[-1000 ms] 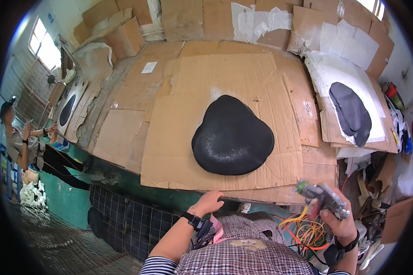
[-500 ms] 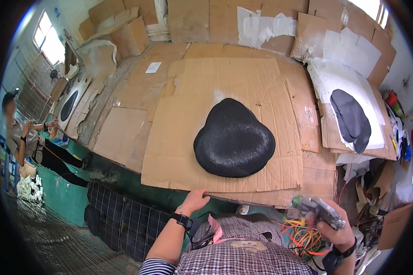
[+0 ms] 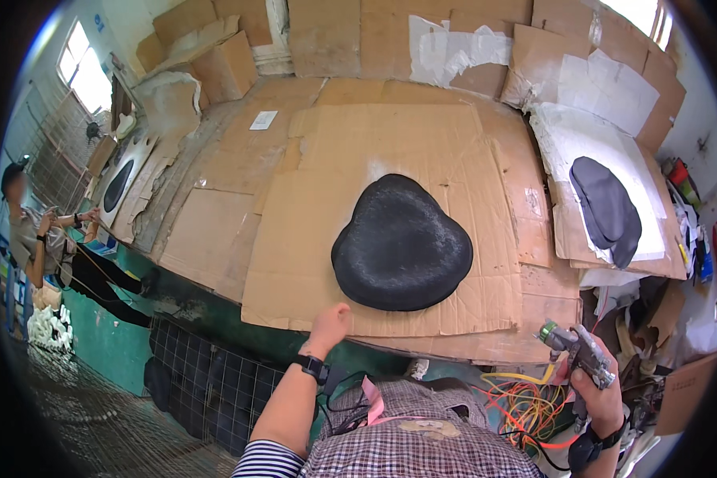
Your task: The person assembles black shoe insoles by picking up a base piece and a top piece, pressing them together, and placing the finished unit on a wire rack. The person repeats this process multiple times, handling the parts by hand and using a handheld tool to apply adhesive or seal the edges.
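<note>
Your black pad (image 3: 402, 243), rounded & three-lobed, lies flat at 12 o'clock from you, on a cardboard sheet (image 3: 295, 255) atop the cardboard-lined counter (image 3: 207, 215); one lobe pts to 12, the others to approx. 4 & 8. Pale specks show on its top.

Your L hand (image 3: 329, 327) is between 10 & 11 o'clock, over the sheet's near edge, just off the pad's 7 o'clock side, apart from it. Its fingers look bent in; can't tell if they hold anything or touch the cardboard. Dark wristband (image 3: 315, 368) on that wrist.

Your R hand (image 3: 601, 394), at 2-3 o'clock, has its fingers wrapped round a grey spray gun (image 3: 580, 354), well apart from the pad; the gun's green-ringed end faces approx. 10. Tangled orange & yellow hoses (image 3: 526, 410) just beside, at 3.

At 1 o'clock, well past the pad, a dark piece (image 3: 607, 209) lies on white paper (image 3: 558, 135). Small white square (image 3: 263, 120) on the counter at 11. Wire mesh (image 3: 215, 390) w/ dark shapes behind it, at 9, below the counter. At 10, far off, a co-worker (image 3: 52, 247) stands near a dark oval (image 3: 119, 186).
</note>
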